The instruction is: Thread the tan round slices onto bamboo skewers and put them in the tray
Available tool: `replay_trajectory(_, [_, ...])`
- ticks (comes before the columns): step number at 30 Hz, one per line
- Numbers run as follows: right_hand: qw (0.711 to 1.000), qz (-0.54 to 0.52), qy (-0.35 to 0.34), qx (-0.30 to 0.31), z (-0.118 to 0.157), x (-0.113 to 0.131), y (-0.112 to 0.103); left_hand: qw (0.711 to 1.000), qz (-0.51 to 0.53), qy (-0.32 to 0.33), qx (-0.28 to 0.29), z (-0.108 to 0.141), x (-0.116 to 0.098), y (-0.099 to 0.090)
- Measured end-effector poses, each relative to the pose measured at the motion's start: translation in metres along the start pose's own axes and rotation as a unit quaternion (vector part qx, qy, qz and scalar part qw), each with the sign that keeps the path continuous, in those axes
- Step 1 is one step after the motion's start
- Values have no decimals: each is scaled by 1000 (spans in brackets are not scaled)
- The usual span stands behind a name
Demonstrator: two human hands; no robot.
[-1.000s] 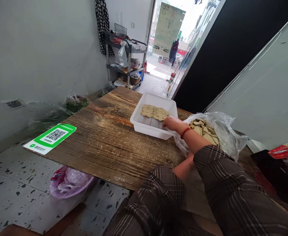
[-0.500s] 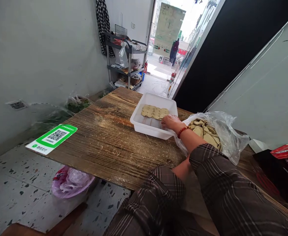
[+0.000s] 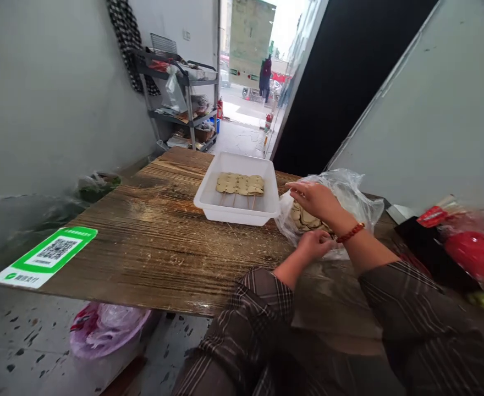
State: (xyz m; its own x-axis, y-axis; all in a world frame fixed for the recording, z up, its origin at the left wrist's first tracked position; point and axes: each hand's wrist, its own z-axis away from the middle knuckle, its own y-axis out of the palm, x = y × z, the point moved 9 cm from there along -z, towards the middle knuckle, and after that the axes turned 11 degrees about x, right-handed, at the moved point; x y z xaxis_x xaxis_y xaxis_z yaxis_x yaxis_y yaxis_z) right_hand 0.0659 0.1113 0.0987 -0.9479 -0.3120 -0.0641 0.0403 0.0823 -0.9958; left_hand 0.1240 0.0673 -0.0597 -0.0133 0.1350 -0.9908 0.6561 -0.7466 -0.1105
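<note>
My right hand (image 3: pixel 317 203), a red bead bracelet at its wrist, hovers above the clear plastic bag (image 3: pixel 355 190) with its fingers stretched out and nothing seen in them. Inside that bag lie thin beige slices (image 3: pixel 303 219), partly covered by my hands. At the bag's near side is my left hand (image 3: pixel 314 246), its fingers curled together; what they hold, if anything, is hidden. Left of both hands stands a white plastic tub (image 3: pixel 237 215). Skewered beige slices (image 3: pixel 240 184) lie in it side by side, their thin sticks pointing towards me.
The wooden table (image 3: pixel 163 247) carries a green QR code sign (image 3: pixel 48 256) at its left corner. A black box (image 3: pixel 432 253) and red packages (image 3: pixel 473 253) are at the right. Below the table edge sits a purple basin (image 3: pixel 108 330). A shelf cart (image 3: pixel 184 104) stands near the doorway.
My right hand has left the tub and moved right, over the bag. My left hand, hidden before behind the right arm, now shows at the bag. The view has swung right.
</note>
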Motion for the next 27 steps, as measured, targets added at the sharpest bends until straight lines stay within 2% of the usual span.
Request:
replay_trajectory(4, [992, -46, 100, -58, 78, -57, -12, 999, 36, -34, -23, 2, 6, -5])
replay_trajectory(7, [979, -61, 174, -88, 137, -99, -9, 996, 80, -14, -35, 4, -3, -11])
replay_trajectory(11, [961, -71, 243, -110, 206, -148, 10, 990, 130, 2, -55, 8, -13, -22])
replay_trajectory(14, [951, -95, 280, -88, 241, -172, 37, 989, 133, 14, -65, 13, -21, -29])
replay_trajectory(16, [949, -116, 286, -60, 255, -179, 58, 990, 119, 21, -72, 15, -26, -31])
replay_trajectory(19, [953, -134, 271, -16, 261, -176, 87, 995, 74, 24, -59, 16, -32, -30])
replay_trajectory(22, [966, -124, 226, 11, 253, -165, 105, 998, -47, 37, -23, 15, -41, -20])
replay_trajectory(24, [972, -101, 212, 3, 246, -163, 110, 983, -170, 70, 9, 16, -49, -9])
replay_trajectory(27, [971, -76, 224, -27, 237, -173, 114, 935, -323, 121, 82, 20, -54, 15])
